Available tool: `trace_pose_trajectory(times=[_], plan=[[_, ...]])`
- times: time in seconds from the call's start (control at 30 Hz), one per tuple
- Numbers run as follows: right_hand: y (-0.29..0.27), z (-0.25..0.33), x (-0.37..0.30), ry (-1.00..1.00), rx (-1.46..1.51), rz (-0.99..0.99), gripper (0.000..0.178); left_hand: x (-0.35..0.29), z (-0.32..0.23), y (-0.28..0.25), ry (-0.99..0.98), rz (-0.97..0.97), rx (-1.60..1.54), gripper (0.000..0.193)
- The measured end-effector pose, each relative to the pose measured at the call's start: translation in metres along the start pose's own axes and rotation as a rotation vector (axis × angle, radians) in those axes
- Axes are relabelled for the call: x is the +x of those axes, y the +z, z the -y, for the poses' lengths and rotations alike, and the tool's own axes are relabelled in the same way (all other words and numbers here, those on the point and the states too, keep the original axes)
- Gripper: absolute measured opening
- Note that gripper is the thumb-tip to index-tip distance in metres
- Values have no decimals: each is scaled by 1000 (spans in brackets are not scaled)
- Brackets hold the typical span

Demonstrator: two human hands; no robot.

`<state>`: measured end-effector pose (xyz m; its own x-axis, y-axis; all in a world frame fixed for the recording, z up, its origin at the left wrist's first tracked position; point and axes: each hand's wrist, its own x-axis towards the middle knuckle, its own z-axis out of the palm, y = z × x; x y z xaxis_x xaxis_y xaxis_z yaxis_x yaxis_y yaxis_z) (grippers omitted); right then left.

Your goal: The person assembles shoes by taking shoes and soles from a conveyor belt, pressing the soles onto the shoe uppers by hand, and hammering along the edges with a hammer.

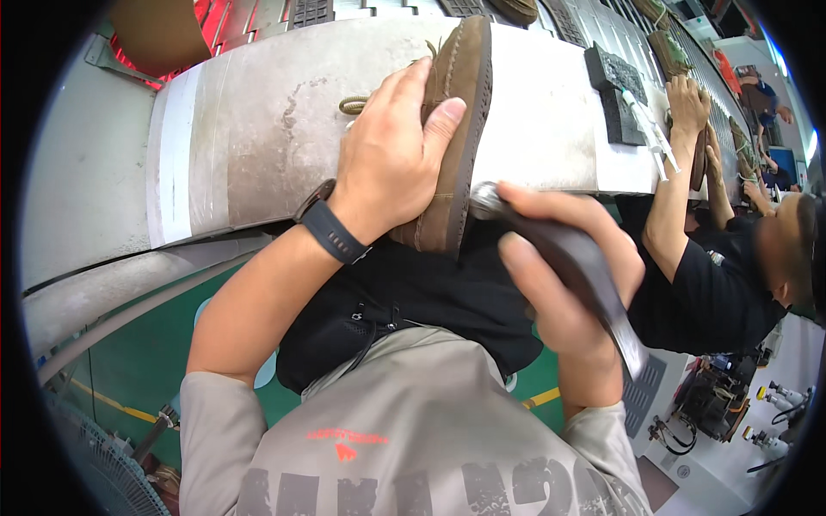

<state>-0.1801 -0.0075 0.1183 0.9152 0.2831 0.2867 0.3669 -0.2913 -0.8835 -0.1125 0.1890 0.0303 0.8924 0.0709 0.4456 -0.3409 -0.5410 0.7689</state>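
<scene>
Left hand (391, 150) across brown shoe (462, 77)

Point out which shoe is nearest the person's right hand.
The brown shoe under the left hand, its sole facing the right hand. Others, such as the shoe at the top edge, lie farther away.

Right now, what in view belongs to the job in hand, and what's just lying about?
In the job:
brown shoe, held by the left hand
dark-handled tool, in the right hand

Apparently just lying about:
black block
slim white tubes
</scene>
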Motion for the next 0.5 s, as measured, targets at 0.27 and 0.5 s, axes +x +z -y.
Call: trace_pose_trajectory(times=[0.27,0.5], plan=[[-10,-36,22,189,165,-45,20,76,-34,-43,128,365,533,77],[-36,-129,55,318,298,-317,19,109,4,1,-129,347,-295,75]])
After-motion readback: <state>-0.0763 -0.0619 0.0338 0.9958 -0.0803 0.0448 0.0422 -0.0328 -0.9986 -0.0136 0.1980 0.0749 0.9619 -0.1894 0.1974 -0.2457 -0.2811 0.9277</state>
